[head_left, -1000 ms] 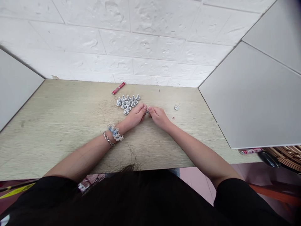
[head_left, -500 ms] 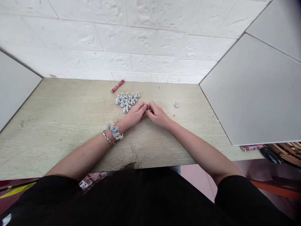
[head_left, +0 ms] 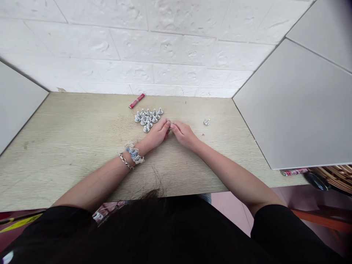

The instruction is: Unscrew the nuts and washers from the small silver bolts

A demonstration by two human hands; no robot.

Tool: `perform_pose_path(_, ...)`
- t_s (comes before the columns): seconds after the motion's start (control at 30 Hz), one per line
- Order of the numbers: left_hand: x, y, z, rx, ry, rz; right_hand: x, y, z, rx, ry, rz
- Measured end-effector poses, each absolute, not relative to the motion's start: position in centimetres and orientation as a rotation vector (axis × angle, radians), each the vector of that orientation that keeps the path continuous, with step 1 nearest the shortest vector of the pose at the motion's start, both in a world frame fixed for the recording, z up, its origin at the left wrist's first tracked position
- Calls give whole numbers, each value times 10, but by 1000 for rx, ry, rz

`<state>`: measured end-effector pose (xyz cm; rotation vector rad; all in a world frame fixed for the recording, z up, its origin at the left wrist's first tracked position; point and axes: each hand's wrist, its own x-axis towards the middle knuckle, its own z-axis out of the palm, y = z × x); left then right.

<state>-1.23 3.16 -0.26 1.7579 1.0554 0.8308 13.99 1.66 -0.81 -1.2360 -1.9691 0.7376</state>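
My left hand (head_left: 158, 132) and my right hand (head_left: 183, 134) meet near the middle of the wooden table (head_left: 82, 132). Both have their fingers closed, pinched round something small between them that the fingertips mostly hide. Just left of my left hand stands a cluster of several silver bolts (head_left: 148, 119) with wide round bases, their shafts pointing up. One more such bolt (head_left: 206, 122) lies apart, to the right of my right hand, its shaft tilted.
A red tube (head_left: 136, 101) lies behind the bolt cluster. White brick wall (head_left: 170, 47) rises at the back, with a grey panel (head_left: 291, 110) on the right. Another red tube (head_left: 295, 172) and a dark oval object (head_left: 316, 181) are at the right edge.
The fingers of my right hand have curled in more and turned slightly against my left fingertips. The bolts on the table have stayed in place.
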Motion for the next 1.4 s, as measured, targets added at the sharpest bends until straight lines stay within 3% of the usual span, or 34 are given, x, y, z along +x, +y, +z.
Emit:
perform_pose_path(0.53, -11, 32, 1, 1773, 1071, 843, 140, 11, -3, -1282, -1929, 883)
perform_pose_path(1.07, -9, 35, -3, 1709, 1220, 887, 135, 18, -15, -1277, -2116, 533)
perform_pose_path(1.4, -9, 41, -8, 1614, 1202, 947, 140, 21, -13, -1457, -2048, 522)
